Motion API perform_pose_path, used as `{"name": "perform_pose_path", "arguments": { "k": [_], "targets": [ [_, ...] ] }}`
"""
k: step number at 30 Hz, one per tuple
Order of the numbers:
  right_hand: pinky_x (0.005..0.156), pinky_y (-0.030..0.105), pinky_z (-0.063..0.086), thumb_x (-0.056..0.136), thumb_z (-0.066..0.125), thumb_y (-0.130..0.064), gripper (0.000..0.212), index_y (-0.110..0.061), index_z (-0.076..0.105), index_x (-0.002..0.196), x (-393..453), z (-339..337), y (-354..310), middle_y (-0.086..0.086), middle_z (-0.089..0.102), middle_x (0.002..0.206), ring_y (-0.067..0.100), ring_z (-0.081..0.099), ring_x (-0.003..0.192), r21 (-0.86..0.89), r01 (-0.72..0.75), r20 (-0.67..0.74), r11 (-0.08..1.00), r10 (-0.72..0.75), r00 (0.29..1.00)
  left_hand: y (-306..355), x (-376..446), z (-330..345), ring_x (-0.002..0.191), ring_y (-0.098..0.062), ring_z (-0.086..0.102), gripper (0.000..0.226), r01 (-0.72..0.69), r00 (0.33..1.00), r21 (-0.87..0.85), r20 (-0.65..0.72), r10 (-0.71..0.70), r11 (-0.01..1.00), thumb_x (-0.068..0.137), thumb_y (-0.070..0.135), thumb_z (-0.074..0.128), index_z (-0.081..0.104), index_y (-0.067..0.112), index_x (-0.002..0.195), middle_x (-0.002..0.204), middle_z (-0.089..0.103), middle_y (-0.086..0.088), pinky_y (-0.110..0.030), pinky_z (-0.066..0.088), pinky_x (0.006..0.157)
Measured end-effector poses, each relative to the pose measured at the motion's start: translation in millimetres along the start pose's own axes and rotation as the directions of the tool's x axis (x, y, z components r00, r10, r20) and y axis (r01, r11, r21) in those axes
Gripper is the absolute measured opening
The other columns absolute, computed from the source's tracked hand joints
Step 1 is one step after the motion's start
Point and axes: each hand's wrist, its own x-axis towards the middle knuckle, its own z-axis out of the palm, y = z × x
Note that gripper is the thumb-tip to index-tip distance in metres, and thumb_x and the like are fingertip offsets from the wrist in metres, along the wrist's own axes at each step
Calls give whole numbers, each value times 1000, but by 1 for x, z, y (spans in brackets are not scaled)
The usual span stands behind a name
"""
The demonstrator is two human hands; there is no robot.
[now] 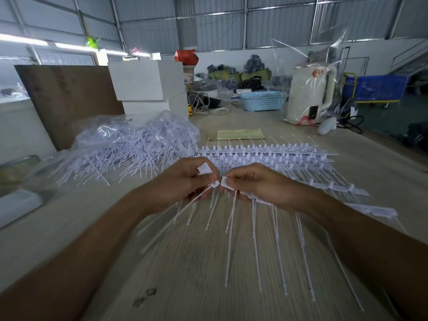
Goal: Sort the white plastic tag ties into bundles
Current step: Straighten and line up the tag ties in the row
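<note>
Both hands meet over the wooden table (208, 262), the left hand (185, 181) and right hand (257, 184) each pinching tag ties (231, 212), with stacked strips (266, 156) behind and a large loose pile (129, 147) seemingly left unsorted.

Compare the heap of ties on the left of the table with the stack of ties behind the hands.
The loose heap lies tangled, its tails pointing every way; the ordered stack lies in neat rows with heads lined up. The heap sits partly in clear plastic wrapping; the stack lies bare on the table. The heap is left of both hands; the stack is behind them and stretches to the right. Both are white plastic tag ties.
</note>
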Motion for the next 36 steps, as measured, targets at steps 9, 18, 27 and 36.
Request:
{"name": "perform_pose_path", "arguments": {
  "k": [9,18,27,36],
  "targets": [
    [67,25,51,87,73,-1,24,-5,63,109,1,5,1,13,65,97,13,62,73,20,-20,-104,1000,22,994,-3,9,20,55,-25,52,17,-21,976,-58,-219,8,998,99,19,61,59,3,100,67,56,-22,-29,43,45],
    [79,35,55,82,77,1,29,-9,60,103,5,4,2,5,53,97,16,64,76,41,70,-220,997,-59,974,-6,10,20,53,-20,51,17,43,958,-102,-280,-70,994,102,17,56,63,3,96,61,57,-6,-26,40,45],
    [78,56,53,84,77,-5,22,-1,57,95,5,9,0,11,60,92,34,69,84,-24,105,-371,994,-107,922,-1,9,36,54,-22,54,14,-2,969,-248,-238,-59,969,99,16,60,62,8,88,65,59,-10,-27,42,45],
    [76,44,56,88,75,-20,21,-10,61,100,7,3,0,8,63,94,27,68,79,-197,19,-282,980,-75,957,3,9,37,48,-22,49,17,29,946,-222,-310,-99,975,100,11,56,58,-3,90,60,56,-11,-24,37,41]
  ]
}}
